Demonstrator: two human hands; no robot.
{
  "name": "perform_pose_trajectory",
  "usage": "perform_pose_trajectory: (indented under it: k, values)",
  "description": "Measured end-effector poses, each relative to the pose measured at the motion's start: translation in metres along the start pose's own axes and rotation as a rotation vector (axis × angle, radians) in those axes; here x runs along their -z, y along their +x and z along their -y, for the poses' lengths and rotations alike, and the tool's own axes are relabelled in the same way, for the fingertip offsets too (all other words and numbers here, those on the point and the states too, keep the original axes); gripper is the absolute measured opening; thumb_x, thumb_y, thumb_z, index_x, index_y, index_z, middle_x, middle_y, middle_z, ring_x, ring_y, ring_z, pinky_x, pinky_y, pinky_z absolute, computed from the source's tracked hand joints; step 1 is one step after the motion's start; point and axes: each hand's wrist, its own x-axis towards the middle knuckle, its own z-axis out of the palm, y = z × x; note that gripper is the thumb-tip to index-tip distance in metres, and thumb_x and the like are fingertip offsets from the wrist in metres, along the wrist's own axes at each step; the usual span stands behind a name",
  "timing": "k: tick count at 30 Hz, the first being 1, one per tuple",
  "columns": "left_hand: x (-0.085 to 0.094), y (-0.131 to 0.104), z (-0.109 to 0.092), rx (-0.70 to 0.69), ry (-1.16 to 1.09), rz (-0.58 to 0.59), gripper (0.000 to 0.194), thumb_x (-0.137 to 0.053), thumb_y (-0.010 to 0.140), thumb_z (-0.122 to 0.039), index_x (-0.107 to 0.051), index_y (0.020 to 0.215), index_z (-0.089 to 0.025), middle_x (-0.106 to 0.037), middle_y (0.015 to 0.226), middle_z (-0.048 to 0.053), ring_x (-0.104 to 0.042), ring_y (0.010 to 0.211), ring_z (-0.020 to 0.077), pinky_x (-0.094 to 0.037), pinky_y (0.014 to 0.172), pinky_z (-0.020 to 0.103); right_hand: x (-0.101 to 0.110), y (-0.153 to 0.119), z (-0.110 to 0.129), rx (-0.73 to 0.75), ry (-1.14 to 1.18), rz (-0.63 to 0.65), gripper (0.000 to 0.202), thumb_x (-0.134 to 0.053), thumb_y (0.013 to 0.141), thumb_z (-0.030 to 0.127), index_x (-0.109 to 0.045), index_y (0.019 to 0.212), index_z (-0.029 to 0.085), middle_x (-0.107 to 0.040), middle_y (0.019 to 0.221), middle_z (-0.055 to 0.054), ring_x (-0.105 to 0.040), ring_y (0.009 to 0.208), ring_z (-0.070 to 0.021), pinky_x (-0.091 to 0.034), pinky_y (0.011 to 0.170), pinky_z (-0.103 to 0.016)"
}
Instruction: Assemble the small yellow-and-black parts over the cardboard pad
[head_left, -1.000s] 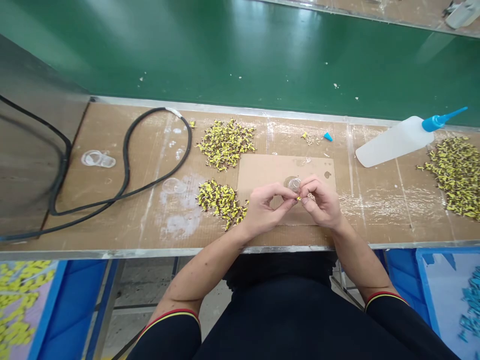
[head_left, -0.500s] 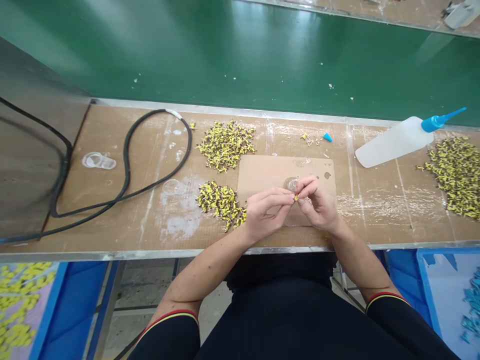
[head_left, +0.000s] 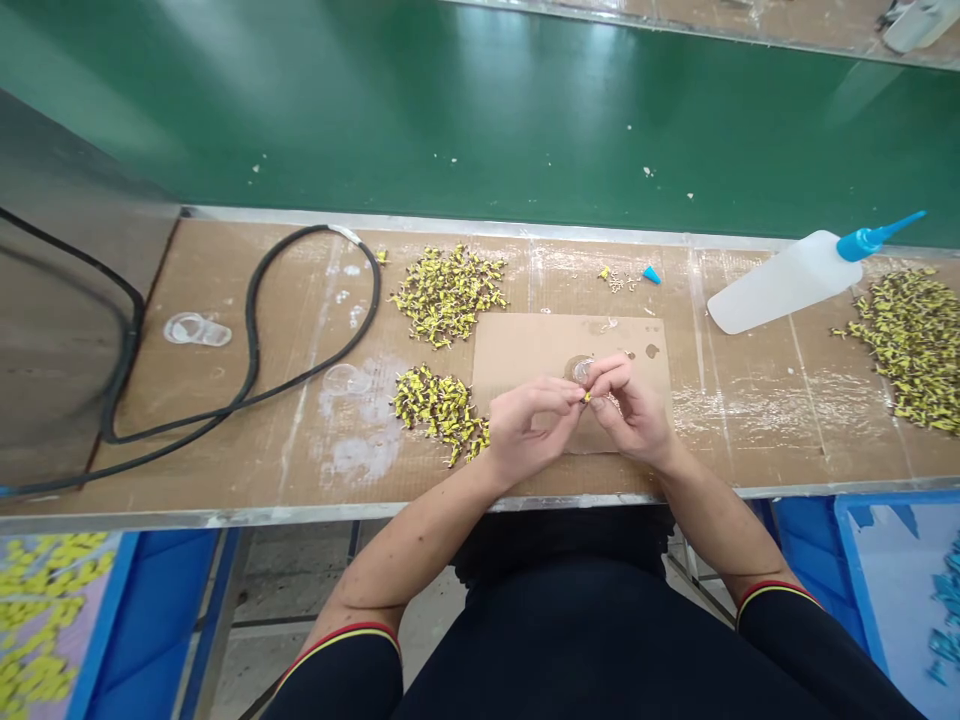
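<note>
Between my two hands, over a cardboard sheet (head_left: 517, 345), is a tiny yellow and dark piece (head_left: 586, 397). My left hand (head_left: 534, 425) pinches it from the left with thumb and fingertips. From the right, my right hand (head_left: 628, 410) closes its thumb and index finger on the same piece, and the fingertips of both hands nearly touch. Just behind the fingers lies a small clear round dish (head_left: 581, 370), partly covered by my right hand. Two heaps of yellow and dark pieces, a back one (head_left: 450, 295) and a front one (head_left: 439, 405), lie left of the sheet.
A white bottle with a blue nozzle (head_left: 787, 283) lies at the right, beside another yellow heap (head_left: 919, 345). A blue cap (head_left: 651, 274) and tiny pale bits sit behind the sheet. A black cable (head_left: 253, 330) loops across the left.
The view has shifted slightly. Both hands stay together over the sheet, and the small piece between the fingertips now shows at a slightly different angle.
</note>
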Motion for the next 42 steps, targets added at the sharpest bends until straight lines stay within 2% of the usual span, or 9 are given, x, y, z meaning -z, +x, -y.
perform_pose_trajectory:
  k: [4,7,12,16,20,29,33,38,42]
  values:
    - [0.000,0.000,0.000,0.228,-0.119,-0.035,0.014,-0.077,0.091,-0.025,-0.065,0.092,-0.020,-0.077,0.085,0.003,-0.078,0.082,0.0135,-0.065,0.078,0.024,0.002,0.000,0.001,-0.001,0.002,-0.033,0.017,-0.061,0.098,0.023,-0.057,0.113,0.028,-0.065,0.096,-0.003,-0.065,0.084,-0.0175,-0.056,0.066,-0.032]
    - [0.002,0.001,0.001,0.333,-0.184,-0.024,0.018,-0.079,0.089,-0.030,-0.065,0.095,-0.019,-0.074,0.084,0.002,-0.074,0.078,0.0114,-0.061,0.075,0.022,0.002,-0.003,0.000,-0.049,0.030,-0.053,0.020,-0.062,0.098,0.021,-0.056,0.115,0.029,-0.064,0.089,0.000,-0.064,0.077,-0.0152,-0.057,0.066,-0.030]
    - [0.005,0.002,0.003,0.427,-0.261,0.112,0.022,-0.075,0.092,-0.039,-0.067,0.099,-0.019,-0.073,0.085,0.003,-0.071,0.077,0.0118,-0.060,0.074,0.024,0.003,-0.006,0.001,-0.104,0.045,-0.052,0.017,-0.061,0.099,0.024,-0.054,0.115,0.028,-0.063,0.082,0.002,-0.063,0.070,-0.0134,-0.056,0.062,-0.028]
    - [0.007,0.004,0.001,0.504,-0.395,0.236,0.017,-0.075,0.093,-0.034,-0.068,0.095,-0.019,-0.073,0.086,0.003,-0.070,0.078,0.0122,-0.059,0.077,0.026,0.005,-0.004,0.004,-0.075,0.120,-0.035,0.023,-0.060,0.099,0.019,-0.053,0.119,0.028,-0.062,0.081,0.003,-0.065,0.070,-0.0114,-0.056,0.062,-0.024]
    - [0.008,0.006,-0.002,0.592,-0.528,0.261,0.019,-0.077,0.092,-0.032,-0.064,0.096,-0.019,-0.071,0.085,0.001,-0.070,0.077,0.0115,-0.058,0.075,0.025,0.005,-0.003,0.005,-0.074,0.153,-0.024,0.023,-0.059,0.100,0.018,-0.052,0.119,0.028,-0.062,0.080,0.004,-0.066,0.068,-0.0110,-0.055,0.060,-0.024]
    - [0.012,0.012,-0.002,0.827,-0.645,0.363,0.037,-0.084,0.083,-0.043,-0.057,0.083,-0.018,-0.069,0.074,0.000,-0.069,0.067,0.0116,-0.054,0.066,0.023,0.002,-0.005,0.005,-0.099,0.160,0.035,0.021,-0.055,0.102,0.021,-0.048,0.120,0.029,-0.061,0.079,0.004,-0.064,0.063,-0.0109,-0.053,0.057,-0.024]
    - [0.011,0.011,0.000,0.886,-0.621,0.337,0.041,-0.088,0.076,-0.042,-0.056,0.077,-0.017,-0.067,0.070,-0.002,-0.068,0.063,0.0112,-0.053,0.064,0.023,0.002,-0.005,0.005,-0.092,0.160,0.048,0.024,-0.055,0.101,0.017,-0.049,0.121,0.029,-0.059,0.079,0.005,-0.061,0.062,-0.0102,-0.051,0.057,-0.023]
    - [0.008,0.010,-0.001,0.881,-0.558,0.332,0.039,-0.090,0.072,-0.037,-0.056,0.072,-0.016,-0.065,0.064,-0.003,-0.064,0.057,0.0086,-0.049,0.058,0.020,0.002,-0.007,0.005,-0.092,0.177,0.068,0.027,-0.056,0.100,0.015,-0.050,0.122,0.030,-0.056,0.079,0.005,-0.058,0.064,-0.0103,-0.050,0.057,-0.023]
    - [0.017,0.019,0.004,0.898,-0.533,0.306,0.037,-0.089,0.070,-0.033,-0.056,0.074,-0.017,-0.069,0.069,-0.001,-0.069,0.062,0.0111,-0.052,0.062,0.022,0.005,-0.010,0.001,-0.112,0.161,0.039,0.032,-0.059,0.099,0.016,-0.050,0.126,0.031,-0.058,0.086,0.002,-0.059,0.073,-0.0125,-0.053,0.065,-0.027]
